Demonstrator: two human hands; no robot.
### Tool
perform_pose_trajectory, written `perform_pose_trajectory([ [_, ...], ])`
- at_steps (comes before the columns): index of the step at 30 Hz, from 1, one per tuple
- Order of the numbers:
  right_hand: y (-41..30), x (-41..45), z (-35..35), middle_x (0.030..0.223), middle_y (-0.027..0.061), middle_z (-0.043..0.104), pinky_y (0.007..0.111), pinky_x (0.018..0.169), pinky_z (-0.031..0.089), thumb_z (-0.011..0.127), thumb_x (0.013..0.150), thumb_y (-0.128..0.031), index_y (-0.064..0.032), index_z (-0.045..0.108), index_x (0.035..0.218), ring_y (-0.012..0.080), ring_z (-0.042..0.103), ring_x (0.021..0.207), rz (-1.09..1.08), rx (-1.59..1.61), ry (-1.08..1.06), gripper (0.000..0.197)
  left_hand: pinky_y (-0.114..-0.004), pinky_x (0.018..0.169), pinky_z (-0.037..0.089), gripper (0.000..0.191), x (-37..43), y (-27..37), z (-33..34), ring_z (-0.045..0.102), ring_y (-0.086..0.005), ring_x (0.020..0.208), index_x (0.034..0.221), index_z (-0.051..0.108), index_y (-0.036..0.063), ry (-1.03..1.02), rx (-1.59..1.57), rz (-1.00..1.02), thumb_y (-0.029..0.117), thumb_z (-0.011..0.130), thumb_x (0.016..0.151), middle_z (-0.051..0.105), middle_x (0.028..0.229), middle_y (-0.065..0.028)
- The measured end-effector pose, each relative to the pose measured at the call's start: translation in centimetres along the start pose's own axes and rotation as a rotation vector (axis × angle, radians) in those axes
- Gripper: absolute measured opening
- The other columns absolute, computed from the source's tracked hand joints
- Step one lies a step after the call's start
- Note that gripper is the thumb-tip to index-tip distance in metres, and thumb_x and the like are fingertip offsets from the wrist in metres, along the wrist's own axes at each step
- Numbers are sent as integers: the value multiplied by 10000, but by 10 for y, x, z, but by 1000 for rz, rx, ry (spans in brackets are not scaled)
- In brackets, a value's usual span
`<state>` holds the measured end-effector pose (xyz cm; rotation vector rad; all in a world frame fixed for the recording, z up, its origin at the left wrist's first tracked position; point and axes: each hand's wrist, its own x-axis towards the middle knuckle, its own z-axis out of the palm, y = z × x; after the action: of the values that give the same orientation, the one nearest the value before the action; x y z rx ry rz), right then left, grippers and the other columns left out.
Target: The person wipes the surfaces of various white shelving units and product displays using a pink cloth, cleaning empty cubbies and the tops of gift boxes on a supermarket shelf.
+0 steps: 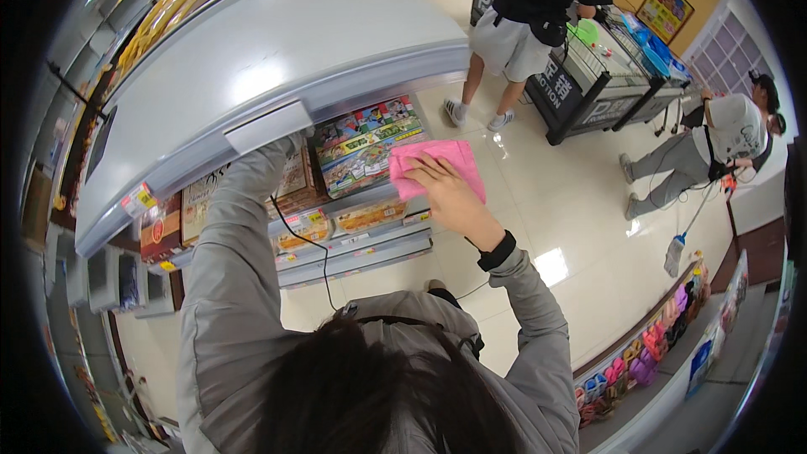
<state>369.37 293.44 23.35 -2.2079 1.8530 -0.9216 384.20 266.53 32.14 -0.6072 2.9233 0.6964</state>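
Note:
My right hand point(457, 202) has its fingers spread over a folded pink cloth point(463, 167) and holds it beside the right end of the shelf unit. My left arm point(243, 202) reaches under the lip of the white upper shelf point(302, 31). The left hand itself is hidden behind that lip and a blank label holder point(270, 126). On the tier below, between my arms, lies a brightly printed flat box point(372, 148). Brown printed boxes point(293, 180) sit to its left, partly covered by my sleeve. A thin black cable point(325, 252) hangs in front of the lower shelves.
Yellow packets point(167, 9) fill a carton at the upper left. Packaged goods point(372, 215) sit on a lower tier. One person point(536, 31) stands at black promotion bins point(586, 88); others stand at the right, near a mop point(676, 252). Slippers point(643, 353) line a rack.

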Motion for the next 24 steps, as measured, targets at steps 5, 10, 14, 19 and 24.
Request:
perform_pose_trajectory([
  [5,7,-2,5,1320,191,478,434,1080,294,465,722,100,-6,512,1222,340,387,1295,-16,140,30,513,-419,964,407,989,-21,11,3,462,-320,1160,1294,404,-58,73,-115,82,633,718,660,462,1287,-256],
  [10,2,12,4,1296,194,505,328,985,371,415,873,43,18,477,1243,233,492,1204,109,718,321,376,-406,1017,371,1073,-78,5,15,448,-393,1180,1329,343,-85,82,255,-19,676,690,657,455,1269,-312],
  [14,1,34,-10,1209,176,553,364,889,412,407,894,26,18,473,1249,246,547,1081,355,661,384,360,-464,1125,194,1305,-100,-4,44,168,-442,1370,1440,78,-57,42,211,-102,654,747,574,165,1455,-337],
  [19,16,80,-13,1177,218,558,436,898,436,471,758,81,3,489,1231,415,531,1062,26,25,461,480,-516,1128,151,1332,-91,-4,46,136,-451,1382,1455,34,-31,13,233,-167,606,777,551,129,1470,-336],
  [24,21,91,15,1184,234,548,459,925,433,494,695,94,15,499,1196,426,506,1101,155,-138,114,507,-483,1135,165,1338,-79,-24,56,142,-451,1379,1459,-6,-19,31,148,-86,566,790,555,114,1464,-351],
])
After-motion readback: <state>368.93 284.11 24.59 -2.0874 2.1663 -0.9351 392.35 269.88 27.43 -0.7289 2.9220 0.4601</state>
